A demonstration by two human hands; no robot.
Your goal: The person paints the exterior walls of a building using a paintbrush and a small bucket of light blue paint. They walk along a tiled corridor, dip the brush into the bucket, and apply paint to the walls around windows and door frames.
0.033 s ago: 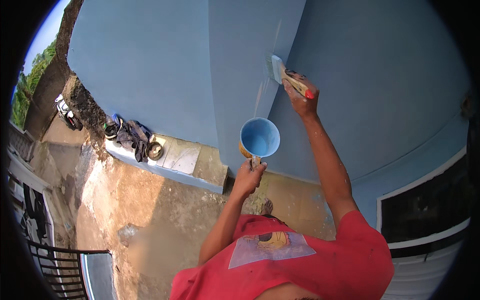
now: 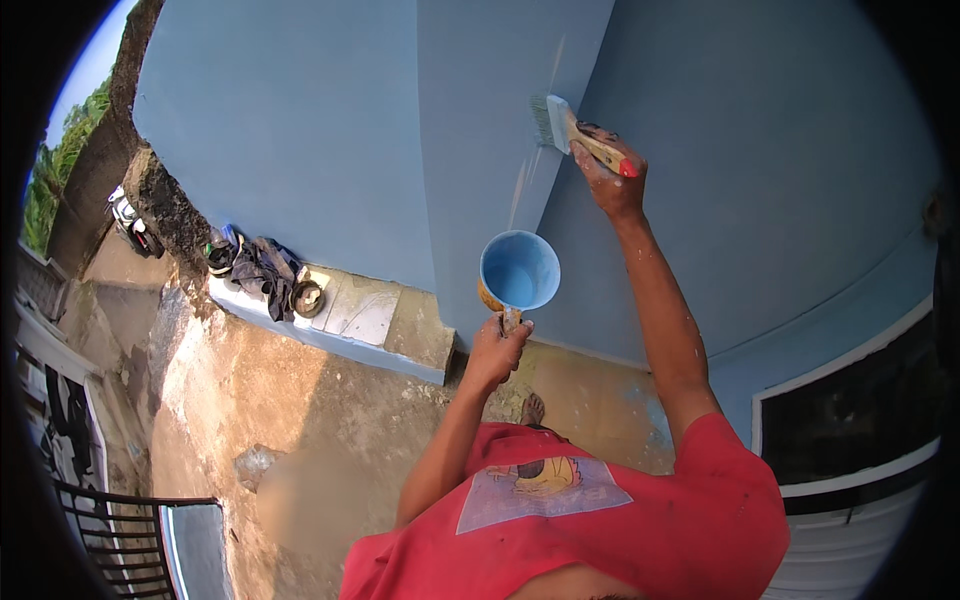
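Far to the left of the blue paint dipper [image 2: 546,262], a dark bundle of cloth [image 2: 265,278] and a small round bowl-like container [image 2: 308,298] lie on a low tiled ledge [image 2: 365,308], whose near end comes to just left of and below the dipper. The left hand [image 2: 497,352] is directly below the dipper, fingers closed around its stubby handle, the mouth facing up toward the camera with blue paint [image 2: 515,290] inside; how full it is cannot be told. A tilt of that wrist could spill paint over the rim, and a bare foot [image 2: 533,410] shows below the dipper. Above the dipper, pale streaks [image 2: 524,183] mark the narrow blue wall face [image 2: 480,110]. The flat paintbrush [image 2: 557,124], above and slightly right of the dipper, has its bristles against that face, close to the corner edge. Too much paint on them could run into drips, and a skewed stroke could leave an uneven band at the edge. The right hand [image 2: 612,180], up and right of the dipper and well apart from the left, grips the brush's red-tipped handle; a paint-slick grip could twist it. Farther right and lower than the dipper is a white-framed window [image 2: 850,390].
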